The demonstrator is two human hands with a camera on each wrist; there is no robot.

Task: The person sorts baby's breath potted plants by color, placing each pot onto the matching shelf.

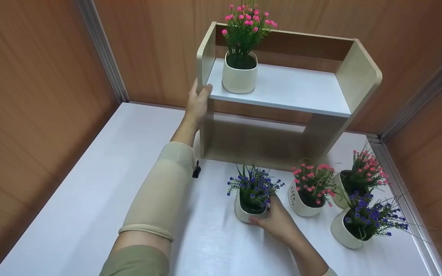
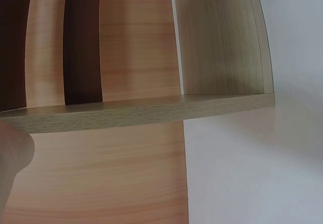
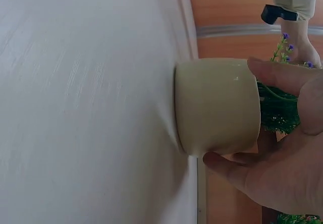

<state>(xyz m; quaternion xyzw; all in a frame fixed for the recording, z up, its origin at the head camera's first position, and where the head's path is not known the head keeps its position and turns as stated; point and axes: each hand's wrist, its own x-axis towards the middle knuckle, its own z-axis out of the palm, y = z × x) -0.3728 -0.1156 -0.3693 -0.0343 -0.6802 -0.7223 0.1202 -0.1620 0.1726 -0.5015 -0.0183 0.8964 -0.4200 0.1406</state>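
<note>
My left hand [image 1: 198,105] grips the left side panel of a small two-tier wooden shelf [image 1: 363,76], its thumb at the front edge by the upper board. In the left wrist view, part of that hand [image 2: 14,156] shows against the panel's edge [image 2: 136,117]. In front of the shelf, my right hand [image 1: 280,224] holds a white pot of blue-purple flowers [image 1: 253,188] from its right side. The right wrist view shows thumb and fingers around the pot [image 3: 217,108] near its rim; its base is at the white tabletop, and I cannot tell whether it touches.
A pot of pink flowers [image 1: 240,76] stands at the left of the upper board. To the right on the table [image 1: 71,214] are two pots with pink-red flowers [image 1: 307,205] and another with blue-purple flowers [image 1: 345,230]. Wood-grain walls [image 1: 159,46] enclose the table.
</note>
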